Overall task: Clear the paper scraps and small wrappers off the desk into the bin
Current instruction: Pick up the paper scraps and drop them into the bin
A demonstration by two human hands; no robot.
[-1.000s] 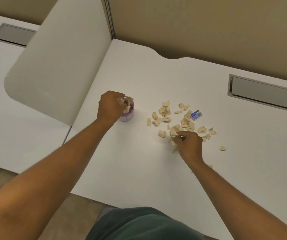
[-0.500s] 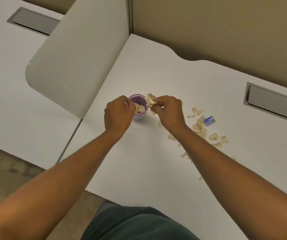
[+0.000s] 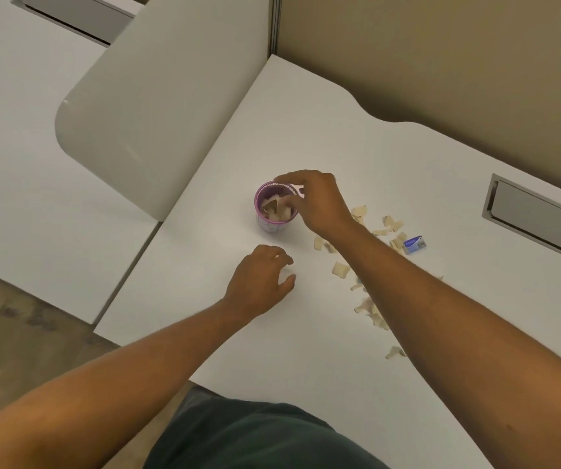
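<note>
Soft, even overhead light on the white desk, faint shadows, slight motion blur, wide-angle edge bending.

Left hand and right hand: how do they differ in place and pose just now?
The right hand is over the rim of the small purple bin, fingers spread at its opening; the left hand is nearer the person, over bare desk, away from the bin. The right hand's fingers reach down towards scraps in the bin; the left hand's are loosely curled and seem to hold nothing. Both are bare.
</note>
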